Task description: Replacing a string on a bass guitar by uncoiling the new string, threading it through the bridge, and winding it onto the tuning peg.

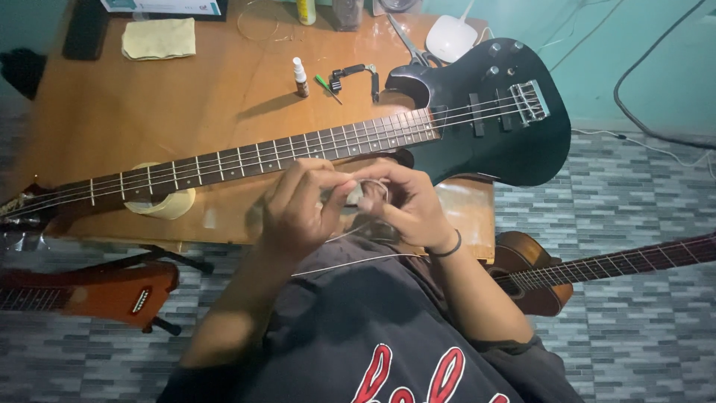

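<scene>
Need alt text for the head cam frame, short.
Seen from above, a person's left hand and right hand pinch a coiled guitar string together above a black electric bass guitar lying across a wooden table. A small dropper bottle and a folded yellow cloth sit behind it.

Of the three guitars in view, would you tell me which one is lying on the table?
The black electric guitar, its neck stretching across the wooden table. The acoustic guitar and the reddish-orange guitar sit lower, over the tiled floor.

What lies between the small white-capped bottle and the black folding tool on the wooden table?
A green-handled screwdriver lies between the small bottle and black tool, in the head view.
</scene>
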